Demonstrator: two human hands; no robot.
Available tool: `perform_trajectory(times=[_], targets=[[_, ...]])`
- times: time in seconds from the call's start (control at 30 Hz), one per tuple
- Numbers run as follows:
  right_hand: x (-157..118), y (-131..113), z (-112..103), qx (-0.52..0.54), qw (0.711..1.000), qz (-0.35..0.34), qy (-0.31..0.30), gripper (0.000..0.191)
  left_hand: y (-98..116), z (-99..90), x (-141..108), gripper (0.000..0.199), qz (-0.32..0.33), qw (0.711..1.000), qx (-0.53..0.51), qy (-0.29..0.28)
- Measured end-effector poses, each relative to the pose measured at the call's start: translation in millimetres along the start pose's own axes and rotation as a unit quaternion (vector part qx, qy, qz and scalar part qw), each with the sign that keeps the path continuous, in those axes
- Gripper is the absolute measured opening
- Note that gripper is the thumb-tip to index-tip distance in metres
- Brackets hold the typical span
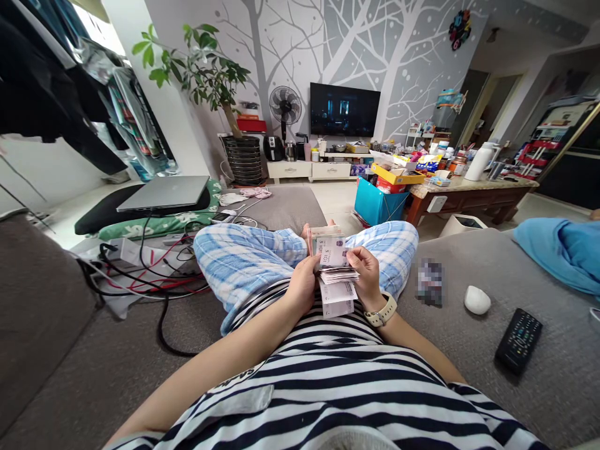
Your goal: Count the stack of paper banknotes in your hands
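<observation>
A stack of printed paper slips that look like banknotes [334, 251] is held above my lap. My left hand [304, 281] grips its left edge, thumb on top. My right hand [365, 275], with a pale watch [380, 310] on the wrist, pinches the upper right edge of the top slip. Below the top slip the folded edges of several more stick out toward me, and loose slips [338, 307] hang lowest, against the striped shirt [328, 362]. The number of slips cannot be made out.
On the sofa [450, 350] at right lie a black remote [519, 342], a white rounded object [477, 300], a blurred-out item and a blue cloth [557, 250]. Tangled cables [154, 281] and a closed laptop [164, 192] are at left. A crowded table [473, 194] stands ahead.
</observation>
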State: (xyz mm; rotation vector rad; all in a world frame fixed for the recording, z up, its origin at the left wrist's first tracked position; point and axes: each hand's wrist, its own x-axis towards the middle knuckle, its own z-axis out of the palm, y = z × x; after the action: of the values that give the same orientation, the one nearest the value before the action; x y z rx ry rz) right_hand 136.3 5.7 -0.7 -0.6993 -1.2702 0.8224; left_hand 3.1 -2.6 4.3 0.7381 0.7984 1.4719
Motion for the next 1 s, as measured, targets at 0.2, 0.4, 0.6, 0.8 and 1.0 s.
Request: perform_trajectory(times=[0.2, 0.4, 0.6, 0.8, 1.0], targets=[[-0.5, 2.2, -0.5, 0.015, 1.000, -0.015, -0.011, 0.025, -1.5, -1.2, 1.5, 0.020, 0.003, 1.000, -0.014, -0.008], [-1.4, 3.5, -1.4, 0.029, 0.999, -0.018, -0.021, 0.023, -0.9, 0.1, 0.4, 0.026, 0.000, 1.000, -0.008, -0.003], [-1.6, 3.9, -1.9, 0.021, 0.999, -0.014, -0.025, 0.027, -3.7, -3.4, 2.0, 0.028, -0.001, 1.000, -0.007, -0.008], [-1.8, 3.2, -1.8, 0.021, 0.999, -0.013, -0.023, 0.026, -4.9, -5.9, 4.3, 0.025, 0.008, 1.000, 0.011, -0.011], [-1.9, 3.8, -1.7, 0.037, 0.999, -0.009, -0.014, 0.024, -4.0, -4.1, 3.0, 0.019, 0.005, 1.000, 0.005, 0.000]])
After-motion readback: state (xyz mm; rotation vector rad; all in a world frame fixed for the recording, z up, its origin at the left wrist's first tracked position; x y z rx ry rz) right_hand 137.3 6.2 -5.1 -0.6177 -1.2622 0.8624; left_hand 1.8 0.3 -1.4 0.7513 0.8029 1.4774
